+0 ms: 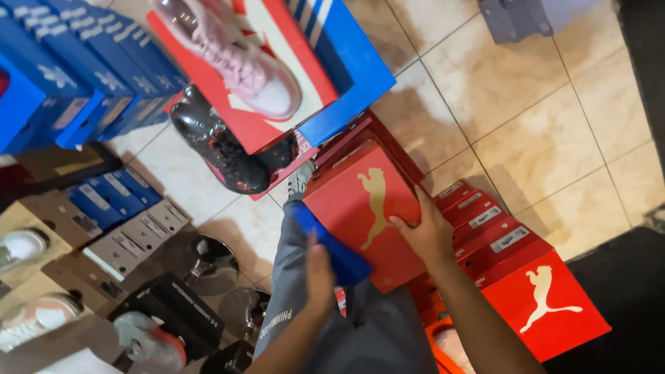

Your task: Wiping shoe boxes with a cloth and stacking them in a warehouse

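the right hand [427, 234] lies flat with fingers spread on the lid of a red shoebox [364, 208], pressing its right edge; the box rests against the person's grey trousers [360, 325], above a stack of red boxes [512, 270] on the tiled floor [526, 125]. the left hand [318, 270] is closed around a blue cloth [332, 246] that touches the box's left edge. a pink shoe [235, 59] sits on an open box ahead, a black shoe [218, 142] just below it.

Pink shoe [232, 59] cut off by top edge (toe shows).
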